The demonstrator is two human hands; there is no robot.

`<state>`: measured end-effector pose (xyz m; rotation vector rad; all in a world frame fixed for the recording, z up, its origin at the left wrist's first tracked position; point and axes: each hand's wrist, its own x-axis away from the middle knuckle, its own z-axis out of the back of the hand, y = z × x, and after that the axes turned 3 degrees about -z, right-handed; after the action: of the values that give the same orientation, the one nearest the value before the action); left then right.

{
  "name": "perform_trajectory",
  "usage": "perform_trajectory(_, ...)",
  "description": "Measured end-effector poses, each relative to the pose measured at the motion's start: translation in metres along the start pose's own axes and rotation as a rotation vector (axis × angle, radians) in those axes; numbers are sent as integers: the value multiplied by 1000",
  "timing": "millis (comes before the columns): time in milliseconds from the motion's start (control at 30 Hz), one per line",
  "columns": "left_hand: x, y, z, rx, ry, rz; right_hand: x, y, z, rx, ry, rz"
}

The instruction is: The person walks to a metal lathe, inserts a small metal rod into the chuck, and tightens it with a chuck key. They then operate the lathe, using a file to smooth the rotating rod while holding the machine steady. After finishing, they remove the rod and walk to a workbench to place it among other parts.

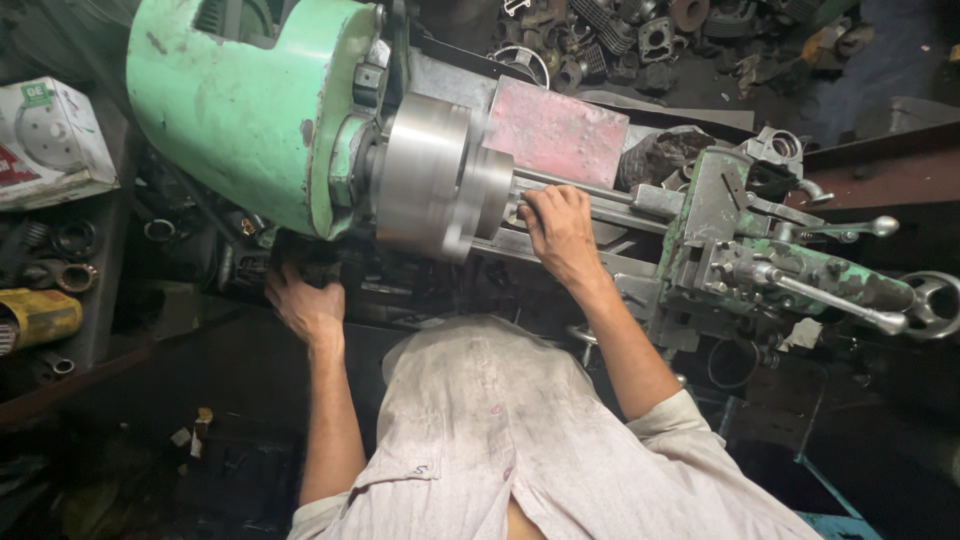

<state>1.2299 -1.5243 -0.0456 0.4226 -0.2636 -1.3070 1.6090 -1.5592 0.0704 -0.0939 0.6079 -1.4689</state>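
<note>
- Right hand [560, 232]: fingers curled onto a slim steel rod [575, 186], just beside the smooth, round lathe chuck [430, 175].
- Left hand [305, 300]: fingers wrapped around a dark control [300, 255] under the chipped green headstock [240, 110]; shape unclear.

One package shows: a white cardboard box [50, 140] at the far left edge, tilted, printed with a grey disc picture, a small green label and a red patch near its lower corner.

A dim workshop scene is lit from above. Glare is seen on the blurred steel chuck [430, 175]. Deep shadow fills the edges, where wide-angle bending is noticeable.
</note>
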Motion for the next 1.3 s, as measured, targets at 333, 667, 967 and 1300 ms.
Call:
perform_trajectory(333,-1,-5,-4,12,28,-48,0,0,-1,19,1,25)
perform_trajectory(667,-2,4,6,28,38,-30,0,3,-3,12,-18,11)
perform_trajectory(967,-2,-1,2,1,45,-31,5,9,-2,0,-7,18)
perform_trajectory(1300,-3,-2,2,6,11,3,11,10,22,-111,-34,-119)
